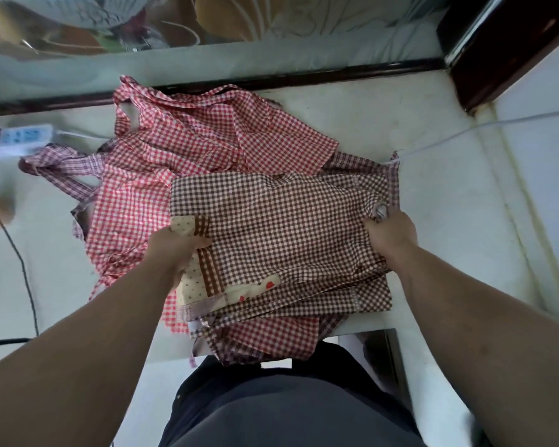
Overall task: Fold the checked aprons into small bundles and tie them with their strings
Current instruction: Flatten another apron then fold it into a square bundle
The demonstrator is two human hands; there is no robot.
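A brown-and-white checked apron lies partly folded on top of a heap on the white counter. It has a cream pocket patch with brown stripes at its left edge. My left hand grips that left edge at the patch. My right hand grips the bunched right edge of the same apron. Under and behind it lie red-and-white checked aprons, crumpled, with straps trailing to the left. Another red checked piece hangs over the counter's front edge.
A white power strip lies at the far left, and a white cable runs off to the right. A black cord crosses the left side. A dark-framed glass panel stands behind the counter. My dark clothing fills the bottom.
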